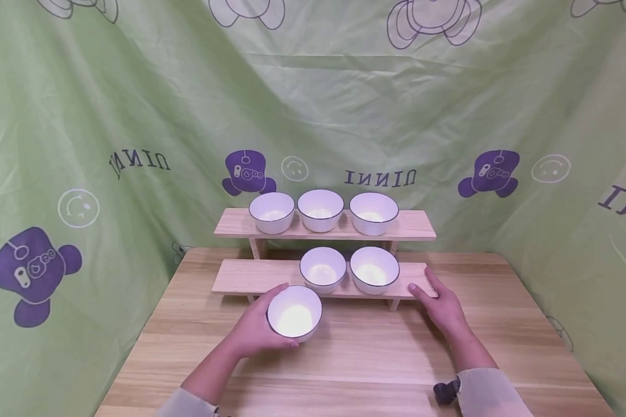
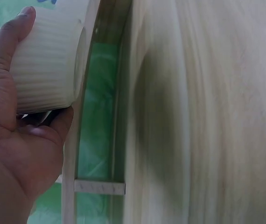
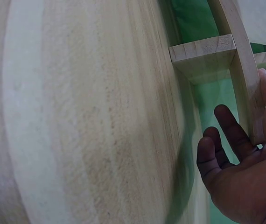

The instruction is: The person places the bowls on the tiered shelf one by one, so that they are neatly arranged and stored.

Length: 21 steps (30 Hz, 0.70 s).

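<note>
My left hand [image 1: 258, 327] grips a white bowl [image 1: 295, 313] by its side, thumb at the near side and fingers at the far side. The left wrist view shows the bowl's ribbed outer wall [image 2: 46, 60]; some fingers are hidden behind it. This bowl is in front of the lower board of a two-step wooden rack [image 1: 261, 275]. My right hand [image 1: 445, 310] holds that board's right end, its thumb on the board. In the right wrist view several fingers [image 3: 233, 128] hang loosely beneath the board. Two white bowls, one left [image 1: 323, 269] and one right [image 1: 374, 270], stand on the lower board.
Three more dark-rimmed white bowls, left [image 1: 272, 213], middle [image 1: 320, 211] and right [image 1: 374, 214], stand on the upper board [image 1: 414, 226]. The rack stands toward the back of a wooden table [image 1: 365, 359]. A green printed cloth [image 1: 313, 116] hangs behind and at both sides.
</note>
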Motion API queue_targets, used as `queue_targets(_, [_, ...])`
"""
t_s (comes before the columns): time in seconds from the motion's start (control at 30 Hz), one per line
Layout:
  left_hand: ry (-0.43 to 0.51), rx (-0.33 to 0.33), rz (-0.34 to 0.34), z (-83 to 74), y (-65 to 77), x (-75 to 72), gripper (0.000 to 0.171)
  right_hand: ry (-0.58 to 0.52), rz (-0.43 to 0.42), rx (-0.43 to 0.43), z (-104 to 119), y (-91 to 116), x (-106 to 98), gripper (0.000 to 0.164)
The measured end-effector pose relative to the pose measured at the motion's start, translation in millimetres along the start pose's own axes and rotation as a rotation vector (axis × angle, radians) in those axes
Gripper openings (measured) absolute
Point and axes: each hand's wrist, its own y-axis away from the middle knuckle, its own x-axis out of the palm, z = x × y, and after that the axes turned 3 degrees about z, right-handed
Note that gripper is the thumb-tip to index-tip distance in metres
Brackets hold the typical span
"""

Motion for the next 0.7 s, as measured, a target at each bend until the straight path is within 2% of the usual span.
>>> queue_targets(0.13, [-0.002,-0.027,-0.036,0.0,0.5,-8.8,0.123,-0.001,-0.001,-0.001,-0.2,-0.1,0.4,0.099])
queue_targets(0.33, [0.017,-0.033,-0.068,1.1,-2.5,-21.9,0.125,-0.007,0.000,-0.004,-1.2,-0.9,0.1,0.099])
queue_targets(0.7, [-0.017,-0.064,-0.141,-1.9,-15.1,-39.1,0.128,0.009,0.002,-0.011,1.2,0.1,-0.6,0.099])
